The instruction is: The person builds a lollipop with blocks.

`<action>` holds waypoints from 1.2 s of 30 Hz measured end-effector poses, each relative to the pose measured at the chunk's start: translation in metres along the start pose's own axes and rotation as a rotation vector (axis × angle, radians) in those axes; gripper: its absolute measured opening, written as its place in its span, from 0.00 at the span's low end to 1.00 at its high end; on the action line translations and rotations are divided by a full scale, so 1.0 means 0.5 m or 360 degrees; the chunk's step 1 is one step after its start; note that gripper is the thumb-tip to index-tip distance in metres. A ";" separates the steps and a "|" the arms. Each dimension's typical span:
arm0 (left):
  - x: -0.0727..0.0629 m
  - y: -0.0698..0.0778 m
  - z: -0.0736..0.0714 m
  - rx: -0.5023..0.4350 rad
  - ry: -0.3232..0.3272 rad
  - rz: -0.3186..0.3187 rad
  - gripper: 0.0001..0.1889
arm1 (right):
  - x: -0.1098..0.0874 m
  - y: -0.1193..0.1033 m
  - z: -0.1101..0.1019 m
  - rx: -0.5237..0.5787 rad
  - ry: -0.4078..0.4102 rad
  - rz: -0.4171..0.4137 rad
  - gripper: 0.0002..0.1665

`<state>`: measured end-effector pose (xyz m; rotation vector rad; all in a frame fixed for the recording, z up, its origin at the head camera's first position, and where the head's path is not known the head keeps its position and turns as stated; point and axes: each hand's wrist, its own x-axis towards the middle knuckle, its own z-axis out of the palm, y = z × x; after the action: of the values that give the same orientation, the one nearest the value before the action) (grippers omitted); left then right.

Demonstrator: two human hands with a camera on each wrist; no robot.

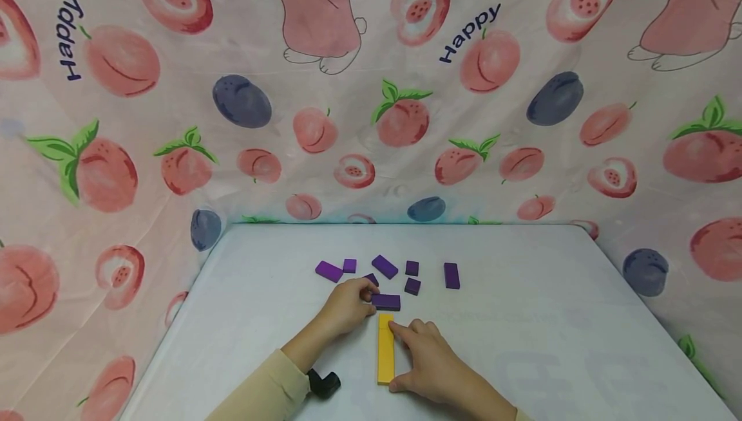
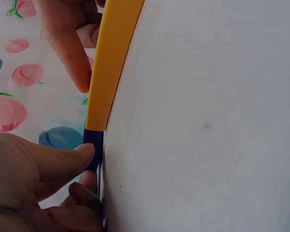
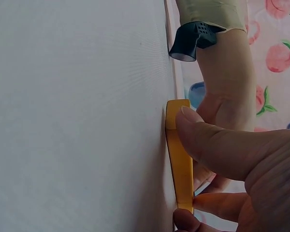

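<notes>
Thumb and fingertips of my left hand (image 1: 346, 307) pinch the left end of a purple rectangular block (image 1: 387, 302). It lies crosswise just beyond the far end of a narrow row of yellow blocks (image 1: 385, 351), and in the left wrist view the purple block (image 2: 93, 140) overlaps that end. Seams in the yellow row (image 3: 180, 154) show separate pieces laid end to end. My right hand (image 1: 431, 363) spans the row from its right side, thumb at the near end and index finger by the far end. Another purple block (image 1: 371, 279) is partly hidden behind the left fingers.
Several purple pieces lie farther back, among them a slanted block (image 1: 385, 266), a small cube (image 1: 412, 268) and an upright-lying block (image 1: 451, 275) at the right. A black wrist camera (image 1: 323, 384) sits by the left sleeve. Fruit-print cloth (image 1: 359, 131) walls the white table (image 1: 551, 318).
</notes>
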<state>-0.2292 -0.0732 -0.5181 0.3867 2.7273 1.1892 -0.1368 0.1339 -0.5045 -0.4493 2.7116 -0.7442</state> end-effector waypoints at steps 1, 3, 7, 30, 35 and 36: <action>0.000 0.000 0.000 0.0002 -0.0002 0.0002 0.13 | 0.000 0.000 0.000 0.0000 0.0000 0.0000 0.62; -0.002 0.001 -0.001 0.0004 -0.0007 -0.0003 0.13 | 0.000 0.000 0.000 0.0001 0.0001 -0.0002 0.62; -0.006 0.004 -0.003 -0.0006 -0.0020 -0.0026 0.13 | -0.001 0.001 0.001 -0.0017 0.0012 -0.0017 0.62; -0.020 0.005 -0.003 0.0017 -0.0066 -0.0011 0.12 | 0.000 -0.002 0.000 -0.0025 0.0026 -0.0007 0.62; -0.021 0.007 -0.003 0.0030 -0.0068 -0.0007 0.12 | 0.001 0.000 0.001 -0.0025 0.0024 -0.0007 0.62; -0.022 0.007 -0.003 0.0033 -0.0068 -0.0008 0.12 | 0.001 0.000 0.002 -0.0027 0.0024 -0.0007 0.62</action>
<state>-0.2185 -0.0749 -0.5141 0.4031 2.7045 1.1392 -0.1369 0.1334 -0.5053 -0.4551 2.7336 -0.7294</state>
